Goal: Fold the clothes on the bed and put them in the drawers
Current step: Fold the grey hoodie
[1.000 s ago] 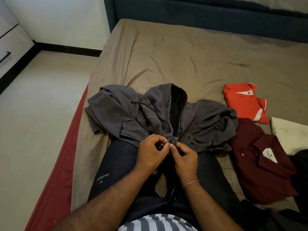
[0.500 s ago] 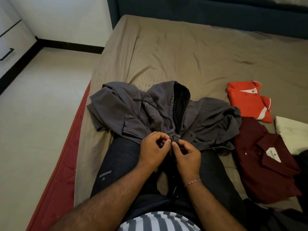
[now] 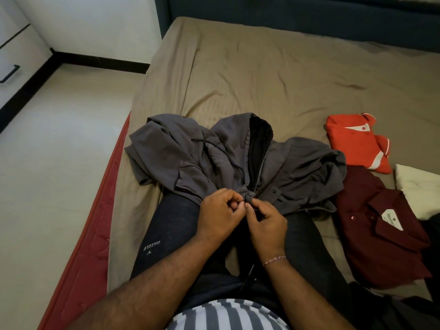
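Observation:
A crumpled grey hooded jacket (image 3: 181,158) with a dark lining lies spread on the bed (image 3: 262,75), its lower part draped over my knees. My left hand (image 3: 220,211) and my right hand (image 3: 267,221) meet at the jacket's bottom front edge. Both pinch the small bunched end of the fabric where the front opening ends. A folded red shirt (image 3: 354,141) and a folded maroon shirt (image 3: 381,225) lie to the right of the jacket.
A white folded cloth (image 3: 419,186) sits at the right edge next to the maroon shirt. A drawer front with a dark handle (image 3: 9,73) shows at far left across the floor. The dark headboard (image 3: 285,10) runs along the far side.
My hands stay pinched together at the jacket's bottom front edge, with only small finger shifts. The view has shifted slightly.

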The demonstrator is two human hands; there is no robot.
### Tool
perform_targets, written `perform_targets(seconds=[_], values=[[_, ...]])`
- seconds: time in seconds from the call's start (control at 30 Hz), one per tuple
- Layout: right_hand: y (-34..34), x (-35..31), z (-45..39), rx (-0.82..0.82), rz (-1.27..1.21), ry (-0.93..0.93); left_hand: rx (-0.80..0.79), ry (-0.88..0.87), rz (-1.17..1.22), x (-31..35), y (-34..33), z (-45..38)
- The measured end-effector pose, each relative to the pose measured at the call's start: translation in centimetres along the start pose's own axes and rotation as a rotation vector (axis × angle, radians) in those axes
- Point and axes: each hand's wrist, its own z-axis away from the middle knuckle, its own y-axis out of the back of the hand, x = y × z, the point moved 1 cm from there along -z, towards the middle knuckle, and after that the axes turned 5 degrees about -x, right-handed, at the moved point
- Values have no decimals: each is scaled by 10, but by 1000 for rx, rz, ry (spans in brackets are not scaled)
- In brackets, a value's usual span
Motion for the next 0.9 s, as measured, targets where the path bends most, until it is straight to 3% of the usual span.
perform_targets(seconds=[0.13,0.53,0.67,0.73,0.8,0.9], values=[[-2,-3,2,-27,40,33,-82,113,116,-10,2,-3],[4,-2,6,-52,142,180,-272,233,358,-17,8,-9],[4,-3,4,-64,83,195,-389,298,563,-20,17,-15],[2,1,2,-105,-56,84,-413,290,587,-19,17,-15],[-3,2,0,-162,-290,-111,-392,206,469,-15,16,-14],[-6,5,-2,-134,-388,-210,-422,-98,-144,-18,28,-17]])
